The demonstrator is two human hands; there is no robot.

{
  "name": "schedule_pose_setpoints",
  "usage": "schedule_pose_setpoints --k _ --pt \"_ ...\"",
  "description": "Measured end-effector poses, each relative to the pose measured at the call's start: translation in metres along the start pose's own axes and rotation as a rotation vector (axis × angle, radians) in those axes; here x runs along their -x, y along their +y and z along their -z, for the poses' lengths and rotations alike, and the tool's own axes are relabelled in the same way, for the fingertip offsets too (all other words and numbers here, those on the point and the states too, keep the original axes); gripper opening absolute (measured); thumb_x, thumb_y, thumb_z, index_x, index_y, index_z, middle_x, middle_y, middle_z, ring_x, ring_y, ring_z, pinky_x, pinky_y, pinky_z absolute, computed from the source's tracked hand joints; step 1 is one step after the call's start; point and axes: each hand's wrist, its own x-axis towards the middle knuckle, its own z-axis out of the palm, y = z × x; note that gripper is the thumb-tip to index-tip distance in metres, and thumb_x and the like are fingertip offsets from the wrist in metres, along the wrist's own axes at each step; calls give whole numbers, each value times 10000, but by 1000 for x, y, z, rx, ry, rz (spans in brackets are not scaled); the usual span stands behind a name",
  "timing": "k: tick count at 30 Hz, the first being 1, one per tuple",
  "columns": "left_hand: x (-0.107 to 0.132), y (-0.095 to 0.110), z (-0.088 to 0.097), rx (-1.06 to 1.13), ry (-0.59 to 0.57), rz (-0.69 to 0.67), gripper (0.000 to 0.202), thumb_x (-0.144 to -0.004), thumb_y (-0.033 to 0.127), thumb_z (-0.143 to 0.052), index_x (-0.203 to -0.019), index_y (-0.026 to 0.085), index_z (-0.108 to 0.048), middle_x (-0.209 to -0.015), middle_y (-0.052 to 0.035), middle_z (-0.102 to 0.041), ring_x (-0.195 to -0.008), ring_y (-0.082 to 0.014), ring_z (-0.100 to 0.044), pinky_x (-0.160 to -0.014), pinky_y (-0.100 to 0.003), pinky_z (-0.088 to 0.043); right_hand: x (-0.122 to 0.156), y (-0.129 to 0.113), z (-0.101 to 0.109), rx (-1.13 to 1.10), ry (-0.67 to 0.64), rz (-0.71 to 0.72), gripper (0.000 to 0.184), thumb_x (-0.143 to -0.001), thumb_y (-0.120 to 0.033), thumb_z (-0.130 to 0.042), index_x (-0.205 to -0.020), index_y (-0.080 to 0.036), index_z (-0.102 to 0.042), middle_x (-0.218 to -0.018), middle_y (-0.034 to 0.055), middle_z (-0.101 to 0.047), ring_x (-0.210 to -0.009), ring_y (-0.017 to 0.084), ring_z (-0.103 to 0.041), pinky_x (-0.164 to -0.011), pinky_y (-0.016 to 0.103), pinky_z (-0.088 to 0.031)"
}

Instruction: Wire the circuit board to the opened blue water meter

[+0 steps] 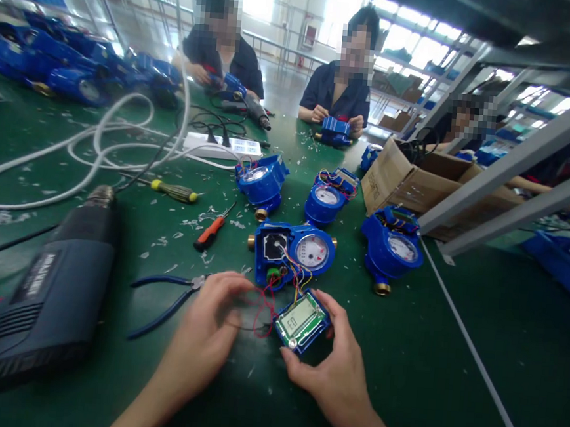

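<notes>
My right hand [336, 369] holds a small display module [301, 321] by its edges, thumb below and fingers above. The module has a lit LCD on a green circuit board in a blue frame. Coloured wires [300, 274] link it to an opened blue water meter [294, 254] lying just beyond, with a round dial and brass ends. My left hand [212, 316], slightly blurred, is closed with curled fingers on thin red and black wires [263, 314] left of the module; its exact grip is partly hidden. Blue-handled cutting pliers [170, 296] lie beside my left hand.
A heat gun [57, 288] lies at left. An orange screwdriver [212, 231], a yellow screwdriver [173, 190], a power strip [224, 146] and a white cable [95, 152] are farther back. Several meters [393, 248], a cardboard box [400, 183] and metal posts stand around; co-workers sit opposite.
</notes>
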Motion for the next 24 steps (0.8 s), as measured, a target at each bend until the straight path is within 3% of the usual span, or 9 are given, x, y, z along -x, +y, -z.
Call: schedule_pose_setpoints --k 2,4,7,10,13,16,21,24 --pt "2 -4 4 19 88 -21 291 -803 189 -461 -1089 239 -474 -1188 -47 -469 -1069 -209 -462 -896 -327 -376 1 1 2 66 0 61 744 -592 -270 -705 -1250 -193 -366 -1207 113 -528 -1069 307 -521 -881 444 -439" --pt "1 -3 6 11 113 -14 260 -825 227 -457 -1084 250 -476 -1147 -37 -498 -1046 -203 -476 -898 -318 -372 1 3 6 124 9 102 749 -589 -279 -712 -1248 -186 -369 -1195 117 -544 -1058 311 -536 -876 443 -447" --pt "-7 7 1 -36 26 -25 165 -855 305 -459 -991 263 -541 -1021 -15 -567 -973 -193 -518 -861 -292 -379 1 4 9 221 53 188 753 -591 -320 -721 -1241 -166 -374 -1149 128 -584 -996 316 -575 -831 439 -467" --pt "-20 21 -14 -22 -65 -35 191 -832 341 -509 -989 259 -580 -1030 -21 -583 -968 -199 -529 -854 -291 -381 3 5 6 321 127 336 738 -636 -406 -699 -1234 -117 -377 -1104 157 -619 -940 318 -604 -772 426 -473" --pt "-31 31 -30 146 -71 77 248 -746 361 -626 -957 232 -614 -978 -31 -606 -910 -205 -534 -814 -289 -388 5 6 -3 412 189 467 721 -699 -482 -645 -1238 -80 -384 -1133 185 -617 -902 313 -622 -716 407 -464" --pt "-37 32 -39 398 -76 255 201 -723 380 -653 -808 200 -629 -827 -14 -627 -769 -170 -541 -710 -258 -400 6 7 -12 467 199 527 690 -735 -509 -611 -1235 -79 -408 -1160 193 -609 -838 306 -642 -668 397 -452" --pt "-38 26 -37 550 -59 356 230 -780 406 -594 -766 176 -601 -734 10 -617 -663 -114 -522 -643 -222 -399 2 6 -14 268 144 533 743 -740 -643 -514 -1227 -91 -417 -1131 184 -619 -949 318 -616 -738 398 -460" --pt "-37 22 -33 612 -41 396 231 -785 392 -597 -831 166 -613 -788 -14 -652 -715 -125 -555 -689 -231 -413 -6 6 -9 51 26 429 553 -817 -536 -492 -1200 -140 -443 -1075 126 -628 -935 256 -609 -763 362 -473"
